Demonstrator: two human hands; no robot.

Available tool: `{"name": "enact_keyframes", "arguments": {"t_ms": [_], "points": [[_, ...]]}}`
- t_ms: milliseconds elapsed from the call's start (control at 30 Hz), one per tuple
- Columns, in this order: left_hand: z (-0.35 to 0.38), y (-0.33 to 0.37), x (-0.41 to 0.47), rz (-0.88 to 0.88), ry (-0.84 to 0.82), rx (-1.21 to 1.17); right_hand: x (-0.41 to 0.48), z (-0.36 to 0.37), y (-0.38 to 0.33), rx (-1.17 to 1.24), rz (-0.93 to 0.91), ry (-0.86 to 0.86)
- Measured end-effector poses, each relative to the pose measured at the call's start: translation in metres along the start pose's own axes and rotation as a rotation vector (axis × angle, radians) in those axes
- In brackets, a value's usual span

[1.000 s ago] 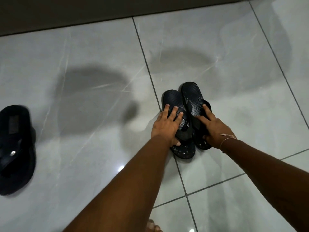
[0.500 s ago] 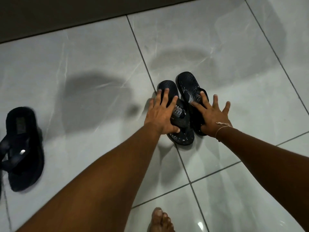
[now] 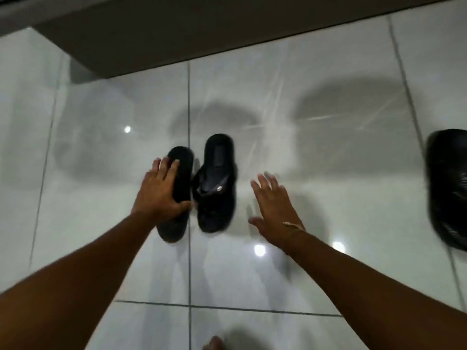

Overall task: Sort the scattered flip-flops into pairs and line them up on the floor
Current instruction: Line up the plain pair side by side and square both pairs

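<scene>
The left hand grips a black flip-flop lying on the tiled floor, just beside its mate. The right hand hovers nearby, fingers spread and empty. More black footwear lies at the right edge.

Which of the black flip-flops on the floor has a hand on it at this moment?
The narrower left flip-flop of the middle pair: the left hand grips it. Its neighbour and the flip-flop at the right edge are untouched.

Both arms extended forward and down. Left hand palm-down, fingers curled in a grasp. Right hand flat, fingers spread, holding nothing.
</scene>
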State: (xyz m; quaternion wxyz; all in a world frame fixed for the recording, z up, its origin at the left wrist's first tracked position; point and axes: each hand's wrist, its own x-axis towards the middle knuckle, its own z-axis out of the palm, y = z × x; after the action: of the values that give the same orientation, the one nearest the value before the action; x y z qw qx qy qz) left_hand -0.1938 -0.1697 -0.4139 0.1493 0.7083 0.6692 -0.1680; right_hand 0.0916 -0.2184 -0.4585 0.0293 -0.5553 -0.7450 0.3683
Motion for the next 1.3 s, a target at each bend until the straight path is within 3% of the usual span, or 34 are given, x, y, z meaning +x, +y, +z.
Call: {"name": "enact_keyframes", "arguments": {"t_ms": [200, 367, 733, 1300], "points": [[0.037, -0.077, 0.013, 0.177, -0.287, 0.226, 0.082, 0.041, -0.050, -0.159, -0.051, -0.055], [0.068, -0.094, -0.002, 0.172, -0.134, 0.125, 0.085, 0.075, -0.062, -0.272, -0.041, -0.036], [0.097, -0.162, -0.055, 0.091, -0.140, 0.041, 0.061, 0.145, -0.135, -0.258, 0.002, -0.066], [0.108, -0.192, -0.068, 0.069, -0.137, 0.031, 0.069, 0.166, -0.156, -0.275, -0.054, -0.069]]}}
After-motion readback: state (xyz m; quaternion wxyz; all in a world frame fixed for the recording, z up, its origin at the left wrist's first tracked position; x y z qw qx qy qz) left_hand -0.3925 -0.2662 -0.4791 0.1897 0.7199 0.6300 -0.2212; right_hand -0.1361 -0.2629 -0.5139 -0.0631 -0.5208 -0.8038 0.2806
